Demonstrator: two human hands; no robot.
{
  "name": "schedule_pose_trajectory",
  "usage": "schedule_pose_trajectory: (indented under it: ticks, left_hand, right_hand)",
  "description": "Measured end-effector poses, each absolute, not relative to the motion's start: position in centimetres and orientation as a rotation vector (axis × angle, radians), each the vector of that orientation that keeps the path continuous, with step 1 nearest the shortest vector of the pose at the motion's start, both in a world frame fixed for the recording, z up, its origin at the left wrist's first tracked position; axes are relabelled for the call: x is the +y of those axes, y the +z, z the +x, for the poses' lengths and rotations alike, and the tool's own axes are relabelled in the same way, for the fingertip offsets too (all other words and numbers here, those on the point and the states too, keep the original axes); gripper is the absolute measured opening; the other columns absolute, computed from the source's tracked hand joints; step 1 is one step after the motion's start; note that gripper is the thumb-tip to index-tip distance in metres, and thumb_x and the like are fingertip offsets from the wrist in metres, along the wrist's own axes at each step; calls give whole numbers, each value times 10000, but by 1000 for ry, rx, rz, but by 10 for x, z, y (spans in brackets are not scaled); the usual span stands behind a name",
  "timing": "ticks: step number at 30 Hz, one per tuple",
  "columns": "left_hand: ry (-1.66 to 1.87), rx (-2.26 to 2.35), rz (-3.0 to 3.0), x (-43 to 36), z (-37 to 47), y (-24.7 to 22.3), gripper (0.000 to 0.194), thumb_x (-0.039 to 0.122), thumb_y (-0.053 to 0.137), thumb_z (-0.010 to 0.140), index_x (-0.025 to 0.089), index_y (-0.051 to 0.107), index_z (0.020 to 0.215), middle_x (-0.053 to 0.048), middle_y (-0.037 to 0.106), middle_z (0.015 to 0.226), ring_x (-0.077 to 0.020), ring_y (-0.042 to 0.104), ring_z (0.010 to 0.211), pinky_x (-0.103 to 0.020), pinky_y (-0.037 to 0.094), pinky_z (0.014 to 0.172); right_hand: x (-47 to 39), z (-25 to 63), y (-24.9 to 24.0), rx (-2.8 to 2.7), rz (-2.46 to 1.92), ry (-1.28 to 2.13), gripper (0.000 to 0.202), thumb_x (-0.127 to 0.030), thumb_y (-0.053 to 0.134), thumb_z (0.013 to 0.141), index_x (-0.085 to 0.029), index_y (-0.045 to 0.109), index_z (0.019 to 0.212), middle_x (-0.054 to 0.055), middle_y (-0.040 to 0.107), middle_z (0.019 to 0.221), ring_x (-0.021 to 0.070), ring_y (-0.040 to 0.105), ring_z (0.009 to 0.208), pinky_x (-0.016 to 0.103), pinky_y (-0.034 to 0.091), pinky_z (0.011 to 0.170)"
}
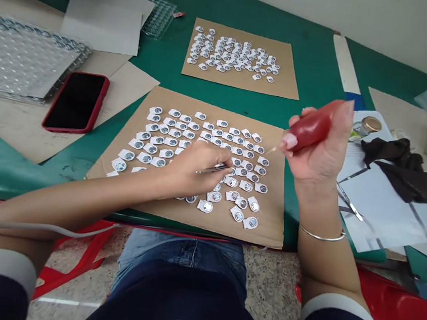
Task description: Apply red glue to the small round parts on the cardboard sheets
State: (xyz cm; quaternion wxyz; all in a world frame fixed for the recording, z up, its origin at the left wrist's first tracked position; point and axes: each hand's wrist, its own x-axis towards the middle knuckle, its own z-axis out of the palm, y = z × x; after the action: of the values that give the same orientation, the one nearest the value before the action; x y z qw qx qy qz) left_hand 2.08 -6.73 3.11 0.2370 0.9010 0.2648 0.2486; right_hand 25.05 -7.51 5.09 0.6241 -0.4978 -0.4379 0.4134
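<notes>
A brown cardboard sheet [269,211] lies in front of me, bearing rows of small round silver parts with white tabs [246,186]. Over its middle, my left hand [203,169] is closed around thin metal tweezers [212,169], close to several of the parts. My right hand [324,146] grips a red squeeze bottle [316,125] above the sheet's right edge. The bottle's thin pale nozzle [272,149] points down and left toward the parts. Some parts are hidden under my left hand and forearm.
Farther back, a second cardboard sheet [240,84] carries similar parts. A red-cased phone [75,102] and bubble wrap [21,58] lie at the left. On the right are white paper [387,214], a dark cloth [414,173], metal tweezers [349,201] and a small capped jar [369,125].
</notes>
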Motion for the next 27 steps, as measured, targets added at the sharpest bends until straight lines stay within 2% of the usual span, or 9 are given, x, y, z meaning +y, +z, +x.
schedule_pose_trajectory:
  ticks: [4,10,16,20,27]
  left_hand:
    - [597,793,2408,-71,15,25,91,176,564,777,172,653,795,-2,672,708,-92,593,595,-213,418,558]
    - [489,874,2327,-70,13,26,73,196,592,771,168,652,741,2,665,663,-84,570,559,-200,400,522]
    - [448,853,2328,-64,14,16,92,201,568,782,170,654,769,-2,660,660,-93,567,560,-216,389,524]
    - [546,863,2393,-62,11,12,88,191,569,770,181,652,800,1,668,691,-100,579,583,-226,395,546]
    - [616,774,2442,-68,12,14,93,206,552,803,179,641,792,-15,678,742,-102,594,613,-219,404,551]
  right_hand:
    - [-76,254,33,-902,-1154,925,386,-621,433,757,-238,483,748,-2,496,653,101,416,448,289,326,403]
    - [-79,254,40,-724,-1101,824,283,-530,556,739,-249,520,726,18,530,720,128,481,554,281,351,399]
    - [-83,251,39,-880,-1139,773,331,-572,460,783,-246,505,745,33,534,736,146,478,551,310,341,420]
    - [-86,249,38,-955,-1148,786,362,-612,426,786,-262,520,782,17,551,764,140,465,519,320,348,471]
    - [-90,236,40,-910,-1147,841,327,-572,455,773,-254,527,748,3,465,632,138,461,456,301,291,420]
